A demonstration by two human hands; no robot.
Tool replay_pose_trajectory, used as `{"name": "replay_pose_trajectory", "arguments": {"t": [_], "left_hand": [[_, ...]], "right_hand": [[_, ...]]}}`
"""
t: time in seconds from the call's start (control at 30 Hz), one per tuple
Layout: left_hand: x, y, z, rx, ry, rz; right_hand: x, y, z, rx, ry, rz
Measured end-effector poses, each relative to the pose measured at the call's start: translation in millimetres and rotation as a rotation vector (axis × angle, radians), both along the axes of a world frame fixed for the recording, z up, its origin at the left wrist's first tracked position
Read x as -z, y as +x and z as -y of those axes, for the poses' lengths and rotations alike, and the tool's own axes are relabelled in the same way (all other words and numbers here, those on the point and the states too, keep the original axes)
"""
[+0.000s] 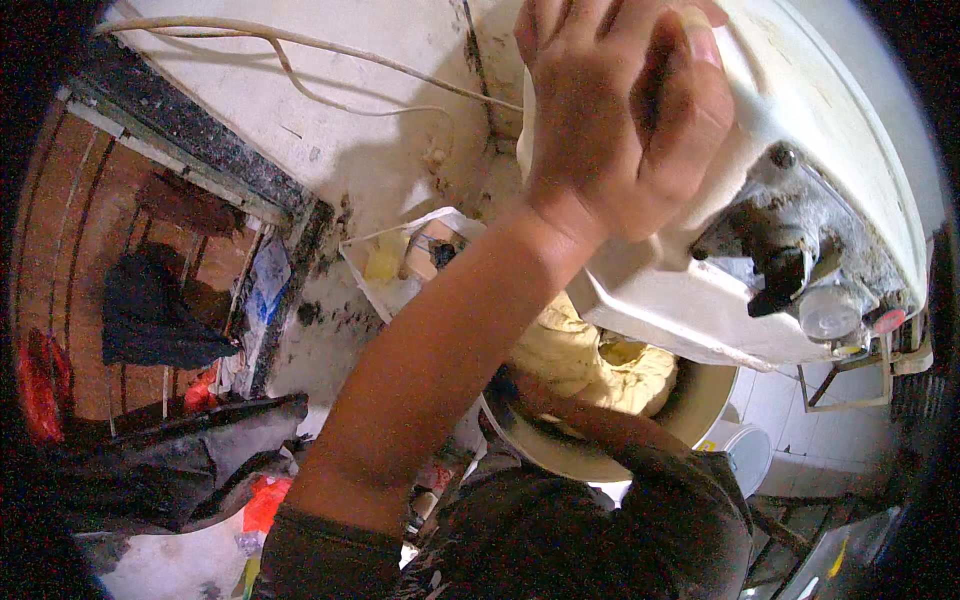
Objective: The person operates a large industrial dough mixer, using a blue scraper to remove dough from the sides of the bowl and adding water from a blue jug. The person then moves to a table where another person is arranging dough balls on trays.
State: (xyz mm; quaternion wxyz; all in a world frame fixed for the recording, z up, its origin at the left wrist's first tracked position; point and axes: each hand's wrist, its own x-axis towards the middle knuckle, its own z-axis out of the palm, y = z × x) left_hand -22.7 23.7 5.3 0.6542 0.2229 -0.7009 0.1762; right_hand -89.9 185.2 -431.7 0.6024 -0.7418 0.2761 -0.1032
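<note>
My left hand [622, 112] reaches up over the off-white housing of a large machine [817, 97], its fingers bent and partly cut off by the top edge; what they hold, if anything, does not show. Below the housing is a wide round metal bowl [716, 397] with a folded, pale yellow dough-like mass [637, 375] in it. My right forearm [600, 427] crosses the near side of the bowl. The right hand is in shadow by the mass, mostly hidden behind my left forearm. A dark, dirty opening with metal parts [787, 247] shows on the machine's end.
Pale cables [337, 52] run along the stained wall to the machine. An open white plastic bag [375, 292] holds small items beside the left forearm. A lidded white bucket [750, 450] stands right of the bowl. Dark cloth [157, 315] hangs at left, above dark sheeting [187, 472].
</note>
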Motion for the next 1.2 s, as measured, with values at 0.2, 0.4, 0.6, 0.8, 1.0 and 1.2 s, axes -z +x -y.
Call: {"name": "replay_pose_trajectory", "arguments": {"t": [0.2,0.4,0.6,0.8,1.0,1.2], "left_hand": [[4.3,0.7,38.3,-0.074,-0.212,0.157],[2.4,-8.3,5.1,-0.102,-0.067,0.013],[-10.7,-22.3,-1.1,0.031,0.065,-0.053],[8.3,5.8,5.4,-0.003,0.086,-0.048],[1.2,-5.2,6.4,-0.055,0.047,-0.033],[0.5,-7.2,2.9,-0.04,0.054,-0.044]], "right_hand": [[14.9,26.7,51.5,0.185,0.03,-0.008],[1.8,11.0,3.4,0.233,0.03,0.069],[85.3,8.9,136.0,0.582,-0.238,0.194],[-61.6,-6.6,83.1,0.708,0.405,-0.059],[-41.4,-202.7,9.5,0.224,-0.204,-0.665],[-117.2,-267.2,-30.9,-0.132,0.235,-0.395]]}}
